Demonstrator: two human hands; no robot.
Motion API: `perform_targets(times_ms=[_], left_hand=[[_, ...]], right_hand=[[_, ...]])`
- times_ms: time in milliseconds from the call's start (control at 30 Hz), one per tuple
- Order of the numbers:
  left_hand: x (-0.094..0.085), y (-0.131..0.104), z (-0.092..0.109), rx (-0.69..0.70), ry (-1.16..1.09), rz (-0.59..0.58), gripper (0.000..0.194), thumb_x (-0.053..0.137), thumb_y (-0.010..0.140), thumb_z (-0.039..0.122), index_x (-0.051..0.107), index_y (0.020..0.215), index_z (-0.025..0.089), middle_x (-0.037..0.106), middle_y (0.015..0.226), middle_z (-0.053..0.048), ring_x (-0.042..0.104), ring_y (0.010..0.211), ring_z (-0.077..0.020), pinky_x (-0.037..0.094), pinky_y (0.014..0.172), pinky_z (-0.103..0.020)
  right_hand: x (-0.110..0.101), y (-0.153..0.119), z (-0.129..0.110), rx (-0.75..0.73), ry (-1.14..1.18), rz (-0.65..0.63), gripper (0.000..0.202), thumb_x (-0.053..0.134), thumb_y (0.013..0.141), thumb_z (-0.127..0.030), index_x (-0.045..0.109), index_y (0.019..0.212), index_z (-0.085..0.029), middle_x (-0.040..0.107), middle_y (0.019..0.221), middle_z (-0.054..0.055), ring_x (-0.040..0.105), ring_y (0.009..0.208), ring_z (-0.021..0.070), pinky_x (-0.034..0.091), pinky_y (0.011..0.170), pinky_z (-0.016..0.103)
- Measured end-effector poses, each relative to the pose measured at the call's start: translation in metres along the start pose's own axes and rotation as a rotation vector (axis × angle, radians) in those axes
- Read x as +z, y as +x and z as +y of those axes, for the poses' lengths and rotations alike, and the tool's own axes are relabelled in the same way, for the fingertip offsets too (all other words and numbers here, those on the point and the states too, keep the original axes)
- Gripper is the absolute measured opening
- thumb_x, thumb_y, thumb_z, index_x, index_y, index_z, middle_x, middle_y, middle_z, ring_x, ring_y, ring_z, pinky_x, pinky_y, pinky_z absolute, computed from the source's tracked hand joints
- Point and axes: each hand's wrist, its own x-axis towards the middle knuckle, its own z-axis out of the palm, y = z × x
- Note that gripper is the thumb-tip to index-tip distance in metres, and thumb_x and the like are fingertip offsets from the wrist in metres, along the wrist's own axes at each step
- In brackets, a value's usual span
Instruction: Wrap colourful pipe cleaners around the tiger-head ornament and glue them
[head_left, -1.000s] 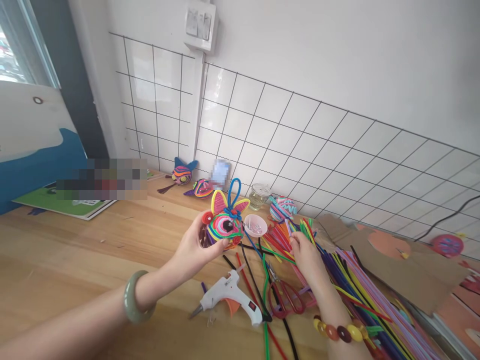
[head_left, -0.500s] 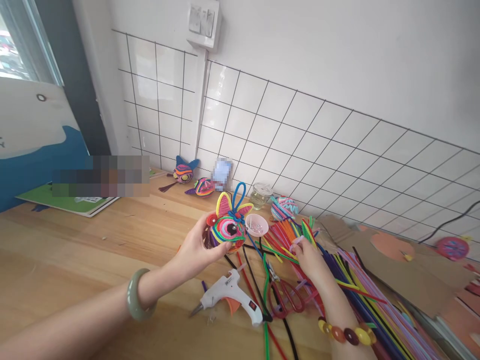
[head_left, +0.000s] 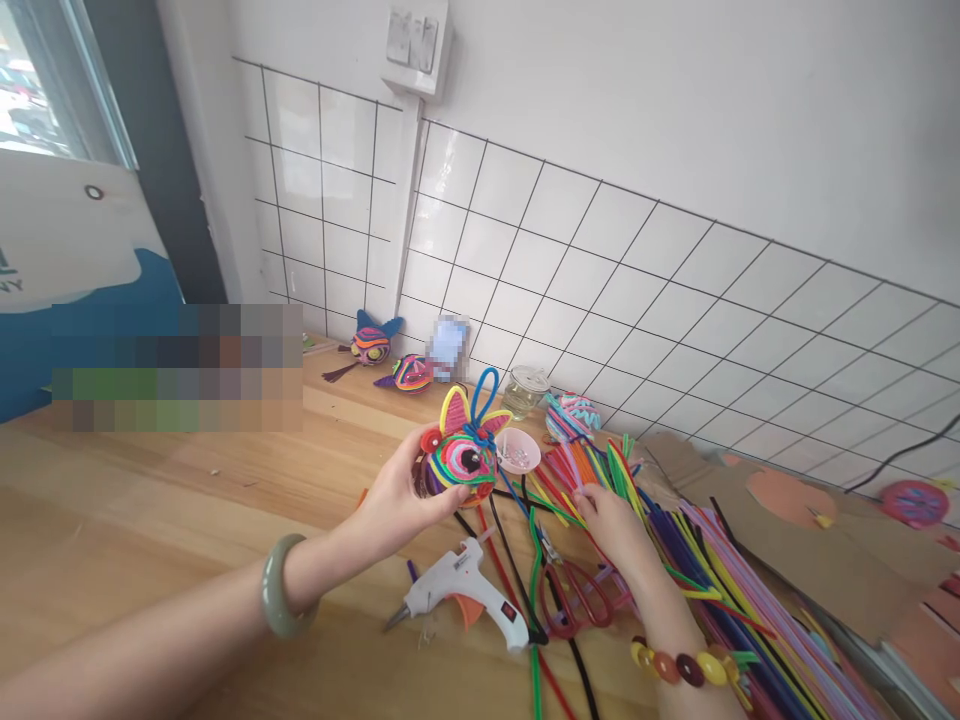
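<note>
My left hand (head_left: 405,485) is wrapped round a colourful fish-like ornament (head_left: 457,465) with yellow-edged ears, a black eye and a blue loop on top. My right hand (head_left: 611,515) pinches a pale pink pipe cleaner (head_left: 576,465) above the pile of coloured pipe cleaners (head_left: 735,590). Just behind the ornament stands a small pink bowl (head_left: 519,452) with tiny clear pieces in it. In front, a white glue gun (head_left: 457,585) lies on its side, and red-handled scissors (head_left: 576,600) rest to its right among loose stems.
Along the wall are two finished-looking ornaments (head_left: 371,340), a lidded glass jar (head_left: 527,390) and a striped blue-pink ornament (head_left: 571,415). Brown cardboard (head_left: 810,540) lies at the right on the wooden table (head_left: 187,540).
My right hand has drawn back slightly and the pale pink pipe cleaner now points up from its fingertips. The view has shifted a little; my left hand keeps its hold.
</note>
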Motion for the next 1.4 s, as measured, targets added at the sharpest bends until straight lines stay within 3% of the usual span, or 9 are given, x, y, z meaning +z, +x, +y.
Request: perform_targets(times_ms=[133,233,467,667,800,1000,1100,1267,1400], left_hand=[[0.0,0.0,-0.001,0.012,0.008,-0.005,0.051,0.076,0.071,0.036,0.047,0.108,0.019,0.068,0.11,-0.011,0.067,0.098,-0.0242,0.053,0.077,-0.031],[0.0,-0.002,-0.001,0.016,0.022,-0.001,0.05,0.076,0.072,0.036,0.047,0.108,0.018,0.068,0.106,-0.01,0.067,0.095,-0.0233,0.053,0.076,-0.031],[-0.002,-0.002,-0.001,0.022,0.032,-0.029,0.048,0.074,0.074,0.037,0.048,0.11,0.017,0.068,0.105,-0.01,0.066,0.094,-0.0222,0.052,0.075,-0.03],[-0.001,-0.001,-0.001,0.036,0.01,-0.047,0.041,0.074,0.076,0.033,0.048,0.104,0.018,0.07,0.106,-0.009,0.068,0.094,-0.0215,0.052,0.072,-0.027],[0.001,-0.002,0.0,0.035,0.001,-0.043,0.038,0.074,0.077,0.03,0.049,0.104,0.018,0.072,0.1,-0.007,0.069,0.09,-0.0204,0.052,0.07,-0.026],[-0.002,-0.001,-0.007,-0.012,0.006,-0.015,0.046,0.077,0.074,0.034,0.05,0.108,0.017,0.071,0.105,-0.01,0.068,0.093,-0.0223,0.054,0.076,-0.03],[-0.003,0.0,-0.011,-0.036,-0.066,-0.03,0.049,0.077,0.075,0.036,0.051,0.111,0.017,0.069,0.11,-0.011,0.067,0.097,-0.0236,0.055,0.082,-0.033],[-0.002,0.003,-0.012,-0.043,-0.162,-0.031,0.045,0.077,0.075,0.036,0.052,0.107,0.018,0.068,0.112,-0.011,0.066,0.103,-0.0248,0.054,0.09,-0.038],[-0.003,0.004,-0.005,-0.078,-0.174,-0.005,0.046,0.078,0.073,0.038,0.052,0.105,0.017,0.07,0.109,-0.01,0.067,0.102,-0.0248,0.055,0.088,-0.037]], right_hand=[[-0.001,-0.001,0.004,-0.03,0.08,-0.154,0.025,0.058,0.096,-0.038,0.064,0.102,-0.014,0.067,0.094,0.003,0.065,0.077,0.0137,0.056,0.071,0.032],[-0.006,-0.001,0.002,-0.053,0.17,-0.133,0.026,0.051,0.099,-0.038,0.064,0.098,-0.015,0.067,0.085,0.001,0.063,0.067,0.0122,0.053,0.068,0.03],[-0.025,-0.003,-0.008,-0.088,0.375,0.124,0.038,0.033,0.098,-0.043,0.064,0.103,-0.022,0.061,0.059,0.001,0.063,0.061,0.0215,0.046,0.066,0.032],[-0.028,-0.001,-0.004,-0.158,0.532,0.263,0.04,0.036,0.096,-0.046,0.065,0.102,-0.019,0.072,0.083,0.008,0.07,0.087,0.0247,0.051,0.083,0.037],[-0.035,-0.004,-0.008,-0.211,0.608,0.28,0.037,0.045,0.093,-0.048,0.068,0.094,-0.019,0.074,0.082,0.008,0.072,0.078,0.0242,0.055,0.077,0.038],[-0.073,-0.023,-0.03,-0.316,0.739,0.514,0.036,0.04,0.099,-0.044,0.066,0.105,-0.02,0.07,0.114,0.011,0.066,0.108,0.0226,0.049,0.1,0.043],[-0.092,-0.04,-0.042,-0.348,0.783,0.673,0.031,0.043,0.1,-0.038,0.067,0.107,-0.019,0.07,0.11,0.01,0.067,0.105,0.0226,0.051,0.098,0.044],[-0.117,-0.071,-0.059,-0.327,0.518,1.002,0.02,0.051,0.098,-0.024,0.07,0.102,-0.019,0.071,0.085,0.005,0.068,0.076,0.0176,0.054,0.076,0.033],[-0.127,-0.075,-0.058,-0.512,0.226,1.041,0.019,0.056,0.093,-0.011,0.068,0.107,-0.018,0.069,0.077,0.004,0.064,0.073,0.018,0.05,0.074,0.032]])
